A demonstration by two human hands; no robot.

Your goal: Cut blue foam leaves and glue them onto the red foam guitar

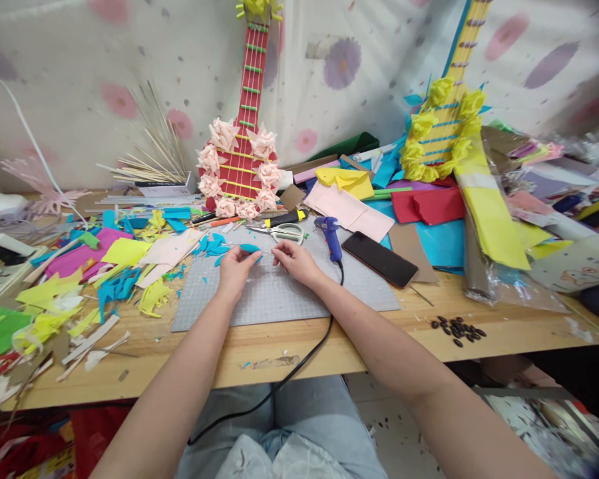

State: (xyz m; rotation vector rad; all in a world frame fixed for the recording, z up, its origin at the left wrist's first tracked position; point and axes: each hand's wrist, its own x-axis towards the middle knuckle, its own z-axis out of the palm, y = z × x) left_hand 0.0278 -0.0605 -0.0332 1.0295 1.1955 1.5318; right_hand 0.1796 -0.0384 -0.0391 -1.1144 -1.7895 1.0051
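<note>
Hands meet over the far half of the grey cutting mat [279,296]: left hand [234,269] and right hand [294,261] each pinch an end of a small blue paper piece [250,248] between thumb and fingertips, the other fingers curled. Clear plastic bag [499,266] at right holds yellow paper sheets. Scissors [282,231] lie just beyond the hands. Blue glue gun [330,238] sits just beside the right hand, its black cord [299,362] dropping over the wooden table [379,340] at its near edge. Black phone [379,259] overlaps the mat's right corner. Paper scraps [114,287] crowd the mat's left edge. Bare mat lies between hands and near edge; dark seeds [456,328] sit apart, right.
</note>
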